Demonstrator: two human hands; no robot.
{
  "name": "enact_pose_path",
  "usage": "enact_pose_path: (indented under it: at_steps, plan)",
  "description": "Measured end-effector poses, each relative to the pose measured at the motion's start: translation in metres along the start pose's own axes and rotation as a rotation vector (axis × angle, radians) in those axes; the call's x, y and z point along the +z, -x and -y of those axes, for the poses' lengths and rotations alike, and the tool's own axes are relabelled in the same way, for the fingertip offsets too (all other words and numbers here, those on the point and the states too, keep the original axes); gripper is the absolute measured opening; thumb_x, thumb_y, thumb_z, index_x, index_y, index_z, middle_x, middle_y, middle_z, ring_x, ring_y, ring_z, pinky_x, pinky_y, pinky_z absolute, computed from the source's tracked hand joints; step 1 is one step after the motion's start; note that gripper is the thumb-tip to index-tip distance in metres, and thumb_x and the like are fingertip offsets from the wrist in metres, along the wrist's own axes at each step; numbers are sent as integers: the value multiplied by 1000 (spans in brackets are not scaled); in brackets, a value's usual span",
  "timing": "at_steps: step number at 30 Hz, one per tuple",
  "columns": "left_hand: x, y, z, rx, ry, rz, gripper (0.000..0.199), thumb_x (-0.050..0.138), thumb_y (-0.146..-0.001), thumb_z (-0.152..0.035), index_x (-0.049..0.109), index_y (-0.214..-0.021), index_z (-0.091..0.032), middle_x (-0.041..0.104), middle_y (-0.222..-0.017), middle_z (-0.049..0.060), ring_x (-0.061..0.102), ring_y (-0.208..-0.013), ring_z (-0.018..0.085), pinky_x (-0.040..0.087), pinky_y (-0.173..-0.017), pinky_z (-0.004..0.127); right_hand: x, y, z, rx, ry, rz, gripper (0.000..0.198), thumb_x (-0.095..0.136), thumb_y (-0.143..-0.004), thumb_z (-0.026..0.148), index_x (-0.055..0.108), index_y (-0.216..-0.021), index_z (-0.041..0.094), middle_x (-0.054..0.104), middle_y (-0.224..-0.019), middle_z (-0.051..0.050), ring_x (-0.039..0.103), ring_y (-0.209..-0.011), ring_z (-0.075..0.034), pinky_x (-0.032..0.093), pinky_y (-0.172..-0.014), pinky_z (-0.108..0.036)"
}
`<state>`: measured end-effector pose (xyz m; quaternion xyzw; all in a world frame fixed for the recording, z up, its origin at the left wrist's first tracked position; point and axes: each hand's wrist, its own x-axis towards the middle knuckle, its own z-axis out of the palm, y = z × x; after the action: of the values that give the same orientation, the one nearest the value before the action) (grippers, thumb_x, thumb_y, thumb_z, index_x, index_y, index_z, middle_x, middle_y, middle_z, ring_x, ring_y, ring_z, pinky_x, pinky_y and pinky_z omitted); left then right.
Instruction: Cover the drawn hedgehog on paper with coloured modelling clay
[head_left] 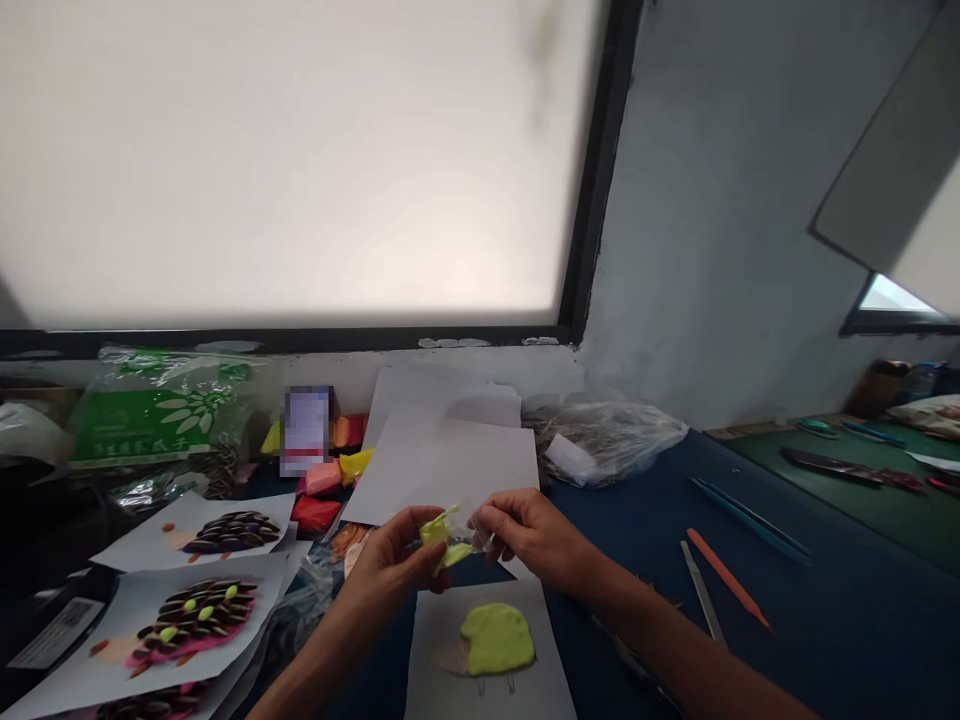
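My left hand (394, 555) is closed on a lump of yellow-green modelling clay (433, 532), pinched between thumb and fingers. A clear plastic wrapper (466, 530) stretches from the clay to my right hand (529, 530), whose fingertips are pinched on its other side. Below both hands lies a white sheet of paper (431, 690). On that sheet a flattened yellow-green clay shape (501, 638) sits against a pale beige patch (451, 657), with two small leg outlines drawn beneath.
At left lie finished hedgehog pictures (199, 625) with dark seeds. Coloured clay packs (319, 515) and blank paper (450, 460) are behind my hands. A plastic bag (615, 440) stands near the wall. Blue tweezers (750, 520), an orange tool (727, 578) and a metal tool (703, 595) lie right.
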<state>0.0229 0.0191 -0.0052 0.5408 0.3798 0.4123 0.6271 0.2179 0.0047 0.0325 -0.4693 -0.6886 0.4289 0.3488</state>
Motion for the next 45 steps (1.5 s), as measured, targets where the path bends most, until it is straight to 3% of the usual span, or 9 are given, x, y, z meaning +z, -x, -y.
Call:
enact_pose_path:
  at_steps: [6, 13, 18, 22, 29, 33, 39, 42, 45]
  plan:
    - [-5, -2, 10, 13, -45, 29, 52, 80, -66, -53, 62, -98, -16, 63, -70, -3, 57, -54, 11, 43, -55, 24, 1, 3, 0, 50, -98, 15, 19, 53, -85, 23, 67, -77, 13, 62, -68, -2, 59, -59, -12, 48, -58, -23]
    - [-1, -1, 8, 9, 20, 21, 61, 84, -58, -55, 64, -101, -16, 62, -66, -4, 53, -53, 11, 43, -54, 24, 5, 6, -2, 61, -147, -10, 12, 52, -72, 9, 62, -72, 14, 63, -67, -1, 58, -61, -13, 46, -60, -24]
    - [2, 4, -5, -41, 104, -3, 73, 88, -52, -52, 63, -111, -18, 65, -74, -1, 58, -69, 15, 45, -63, 25, 6, 4, -6, 62, -196, -46, 7, 54, -73, 12, 60, -72, 15, 60, -62, 1, 54, -57, -11, 45, -58, -24]
    - [1, 3, -4, -36, 85, 23, 73, 87, -55, -52, 62, -114, -18, 65, -72, -2, 57, -66, 14, 45, -63, 25, 4, 3, -5, 80, -202, -61, 4, 58, -75, 15, 61, -77, 15, 60, -64, 1, 53, -59, -11, 44, -58, -23]
    - [-5, -1, 10, 22, 24, 96, 63, 76, -72, -58, 62, -119, -17, 63, -70, -1, 58, -63, 15, 45, -62, 27, 0, 5, -2, 155, -208, 29, 20, 66, -76, 20, 58, -94, 14, 63, -71, 0, 60, -63, -13, 47, -59, -25]
    - [-6, -2, 12, 21, -5, 101, 64, 75, -73, -56, 60, -121, -16, 62, -68, -2, 59, -61, 15, 45, -59, 27, -1, 6, -2, 123, -212, 66, 28, 68, -75, 20, 59, -101, 13, 63, -75, -1, 60, -65, -13, 46, -60, -24]
    - [-2, 2, 10, -1, -20, 139, 58, 76, -74, -53, 62, -119, -18, 66, -78, 0, 62, -61, 14, 45, -59, 27, 6, 3, -11, 56, -229, -39, 6, 60, -78, 20, 57, -81, 15, 62, -70, 0, 55, -60, -11, 43, -56, -22]
    - [0, 3, 6, -13, -17, 128, 58, 77, -71, -54, 65, -116, -19, 68, -82, 2, 64, -65, 16, 46, -61, 27, 4, 1, -12, 51, -231, -66, 6, 58, -80, 22, 56, -78, 16, 61, -67, 1, 54, -57, -11, 43, -55, -22]
    - [1, 4, 0, -34, -27, 108, 66, 79, -66, -58, 66, -116, -18, 68, -76, 2, 64, -64, 17, 46, -60, 28, 1, 3, -10, 39, -215, -28, 16, 65, -75, 20, 62, -90, 16, 61, -69, 2, 54, -59, -11, 43, -56, -22]
